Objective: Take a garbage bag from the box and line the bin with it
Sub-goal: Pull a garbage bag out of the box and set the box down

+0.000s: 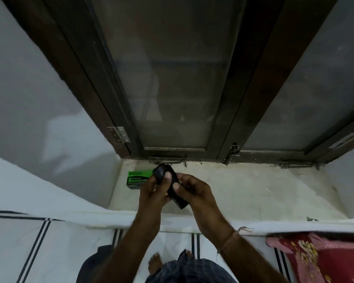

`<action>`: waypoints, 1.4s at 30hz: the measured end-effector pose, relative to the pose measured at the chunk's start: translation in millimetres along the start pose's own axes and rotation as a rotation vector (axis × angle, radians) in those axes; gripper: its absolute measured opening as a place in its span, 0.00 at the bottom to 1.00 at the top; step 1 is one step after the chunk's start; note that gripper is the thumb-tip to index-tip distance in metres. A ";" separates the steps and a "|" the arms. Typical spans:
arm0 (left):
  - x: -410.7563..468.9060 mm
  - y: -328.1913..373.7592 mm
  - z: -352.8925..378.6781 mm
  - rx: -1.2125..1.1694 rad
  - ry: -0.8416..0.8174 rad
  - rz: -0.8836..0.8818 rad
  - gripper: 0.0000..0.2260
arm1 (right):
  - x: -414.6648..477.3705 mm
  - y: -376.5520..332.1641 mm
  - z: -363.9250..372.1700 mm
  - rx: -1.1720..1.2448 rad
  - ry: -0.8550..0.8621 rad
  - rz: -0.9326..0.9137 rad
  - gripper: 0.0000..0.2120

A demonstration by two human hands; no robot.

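A black roll of garbage bags is held above the pale window sill, tilted from upper left to lower right. My left hand grips its upper end with the thumb on top. My right hand holds its lower part from the right. Behind my left hand lies the green garbage bag box on the sill, partly hidden by the hand. A dark rounded shape at the bottom left may be the bin; it is mostly out of view.
A dark wooden window frame with frosted panes rises behind the sill, with a hook latch at its base. White walls flank the sill. A red floral cloth lies at the bottom right. My bare foot stands on white tiled floor.
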State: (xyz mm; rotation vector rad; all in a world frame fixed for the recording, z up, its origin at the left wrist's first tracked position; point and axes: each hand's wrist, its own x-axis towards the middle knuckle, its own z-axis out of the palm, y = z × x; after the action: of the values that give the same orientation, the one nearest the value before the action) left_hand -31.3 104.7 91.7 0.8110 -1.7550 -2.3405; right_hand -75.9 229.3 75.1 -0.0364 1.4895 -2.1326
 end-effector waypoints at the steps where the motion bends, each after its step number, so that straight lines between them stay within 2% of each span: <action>1: 0.1 0.6 -5.0 -0.060 -0.021 -0.026 0.16 | -1.4 -1.7 4.1 0.004 -0.012 0.007 0.10; 4: -1.5 -1.1 -18.3 -0.162 -0.098 -0.091 0.18 | -2.9 -2.7 10.5 -0.023 0.022 0.044 0.04; 9: -9.0 -16.4 -24.1 -0.316 -0.083 -0.161 0.19 | -3.8 0.9 16.8 -0.079 0.077 0.132 0.12; 13: -13.3 -16.3 -23.1 -0.261 -0.112 -0.178 0.20 | -0.5 0.5 14.1 -0.069 0.214 0.216 0.08; 17: -15.6 -19.2 -26.2 -0.282 -0.144 -0.231 0.20 | 5.0 -2.7 7.8 -0.038 0.295 0.198 0.05; 19: -18.7 -18.0 -21.4 -0.278 -0.163 -0.266 0.19 | 5.3 -1.4 8.9 -0.041 0.300 0.181 0.09; 21: -20.3 -18.6 -16.6 -0.251 -0.179 -0.285 0.20 | -0.2 -1.1 12.7 -0.034 0.263 0.150 0.15; 23: -20.3 -19.8 -15.9 -0.249 -0.205 -0.267 0.21 | -8.3 -3.3 13.1 -0.080 0.132 0.108 0.21; 25: -19.8 -20.2 -20.1 -0.264 -0.196 -0.250 0.20 | -12.4 -5.5 11.5 -0.234 -0.014 0.041 0.17; 26: -19.3 -19.1 -22.6 -0.270 -0.188 -0.242 0.19 | -10.8 -4.2 9.8 -0.310 -0.025 0.018 0.14; 28: -18.3 -17.1 -26.1 -0.261 -0.168 -0.226 0.18 | -4.0 -0.1 7.8 -0.405 0.074 0.009 0.11; 32: -17.7 -13.1 -24.3 -0.224 -0.158 -0.210 0.21 | 4.7 2.2 8.7 -0.387 0.168 0.082 0.11; 35: -15.7 -9.6 -24.1 -0.187 -0.131 -0.207 0.20 | 10.2 0.5 10.5 -0.415 0.205 0.052 0.09; 38: -13.6 -11.0 -31.6 -0.221 -0.093 -0.225 0.16 | 8.0 -4.8 13.7 -0.354 0.187 0.018 0.13; 42: -16.0 -11.5 -36.4 -0.194 -0.146 -0.198 0.21 | -0.2 -7.7 22.1 -0.332 0.002 0.098 0.15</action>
State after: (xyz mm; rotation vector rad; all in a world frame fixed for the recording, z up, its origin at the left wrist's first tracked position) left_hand 2.1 83.3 79.8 0.8363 -1.5267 -2.7110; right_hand -71.8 212.2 90.6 -0.0787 1.7930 -1.7913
